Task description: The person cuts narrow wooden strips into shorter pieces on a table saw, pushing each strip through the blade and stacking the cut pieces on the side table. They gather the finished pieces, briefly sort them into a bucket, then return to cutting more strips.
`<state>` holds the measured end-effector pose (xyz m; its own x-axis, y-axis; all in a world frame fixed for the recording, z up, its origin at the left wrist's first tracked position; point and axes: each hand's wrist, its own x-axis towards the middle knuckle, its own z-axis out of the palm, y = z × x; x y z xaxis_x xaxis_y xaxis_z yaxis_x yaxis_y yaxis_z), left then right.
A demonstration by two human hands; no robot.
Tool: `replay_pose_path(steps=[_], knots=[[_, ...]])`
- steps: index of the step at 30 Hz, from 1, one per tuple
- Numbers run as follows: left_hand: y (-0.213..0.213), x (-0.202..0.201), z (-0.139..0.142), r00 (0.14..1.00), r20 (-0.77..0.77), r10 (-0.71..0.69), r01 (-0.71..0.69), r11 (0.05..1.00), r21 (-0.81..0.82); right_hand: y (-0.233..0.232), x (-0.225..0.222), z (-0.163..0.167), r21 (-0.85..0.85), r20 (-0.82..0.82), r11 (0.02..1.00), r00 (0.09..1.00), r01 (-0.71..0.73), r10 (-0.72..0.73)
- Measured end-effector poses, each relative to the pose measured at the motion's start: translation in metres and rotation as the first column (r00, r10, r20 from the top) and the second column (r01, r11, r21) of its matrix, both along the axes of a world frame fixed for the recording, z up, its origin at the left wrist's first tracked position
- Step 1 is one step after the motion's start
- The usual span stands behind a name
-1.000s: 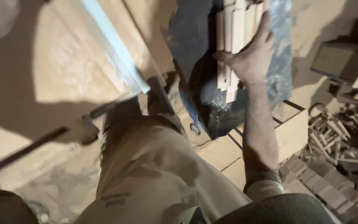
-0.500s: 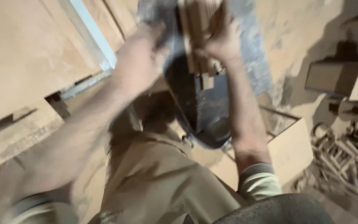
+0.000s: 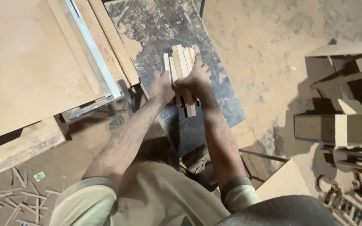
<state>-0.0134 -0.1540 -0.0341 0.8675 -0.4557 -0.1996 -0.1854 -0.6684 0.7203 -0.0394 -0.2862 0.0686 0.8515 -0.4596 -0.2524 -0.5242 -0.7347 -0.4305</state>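
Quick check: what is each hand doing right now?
Left hand: closed on the left side of the bundle of wooden strips.
Right hand: pressed over the bundle's right side, gripping it.

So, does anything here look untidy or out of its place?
Yes. The bundle of wooden sticks between the left hand and right hand is uneven, with ends sticking out. Sawdust covers the dark metal table, and thin offcuts lie scattered on the floor.

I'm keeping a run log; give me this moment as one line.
left hand: grips wooden sticks | right hand: presses on bundle | bundle on dusty dark table | sawdust floor
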Motion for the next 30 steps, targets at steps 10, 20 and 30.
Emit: replay_pose_path(steps=[10, 20, 30], knots=[[0.019, -0.007, 0.019, 0.986, 0.122, 0.116, -0.096, 0.983, -0.154, -0.012, -0.001, -0.007, -0.068, -0.073, 0.998, 0.997, -0.007, 0.002], [0.009, -0.014, 0.027, 0.970, 0.087, 0.227, -0.210, 0.963, -0.168, -0.006, 0.015, -0.015, -0.141, 0.091, 0.990, 0.996, 0.012, 0.001], [0.090, -0.082, -0.016, 0.866, -0.499, -0.028, -0.399, 0.562, -0.725, -0.003, 0.010, -0.028, -0.072, -0.036, 0.994, 0.996, 0.085, -0.087]])
